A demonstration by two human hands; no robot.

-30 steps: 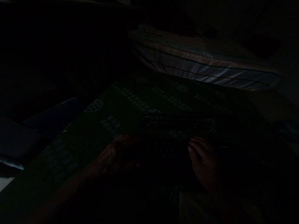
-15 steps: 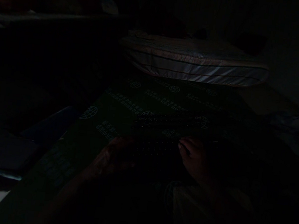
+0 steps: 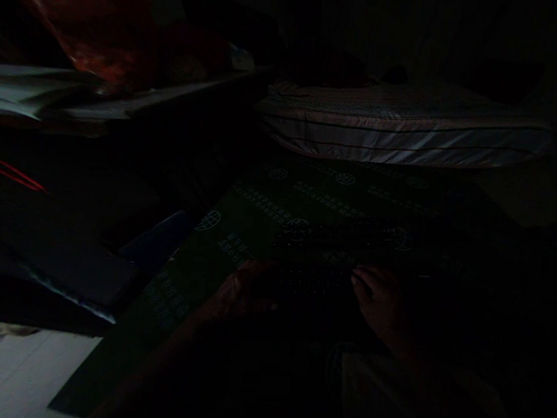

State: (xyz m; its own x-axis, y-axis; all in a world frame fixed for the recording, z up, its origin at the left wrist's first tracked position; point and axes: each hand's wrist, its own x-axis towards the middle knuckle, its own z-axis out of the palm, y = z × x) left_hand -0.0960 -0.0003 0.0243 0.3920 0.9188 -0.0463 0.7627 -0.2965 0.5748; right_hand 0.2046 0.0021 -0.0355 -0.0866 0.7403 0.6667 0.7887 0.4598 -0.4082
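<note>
The picture is very dark. A dark piece with rows of tiny bright dots (image 3: 307,283) lies between my hands; its kind cannot be made out. My left hand (image 3: 241,292) is closed around its left end, thumb at the near side and fingers at the far side. At its upper right edge, the fingers of my right hand (image 3: 379,297) are bent together and pinch it. Just beyond lie dark strips with similar bright dots (image 3: 336,234), on a green board (image 3: 237,221) printed with white globe marks and lettering.
Behind the board is a striped, plastic-wrapped mattress (image 3: 396,145). On the left, a shelf (image 3: 171,93) holds an orange-red bag (image 3: 112,36). A blue object (image 3: 154,238) lies beside the board's left edge, and pale floor tiles (image 3: 14,367) show at lower left.
The view has swung left, so everything sits further right in it, and more of the shelf, bag and floor shows. Both hands keep their hold on the dark dotted piece.
</note>
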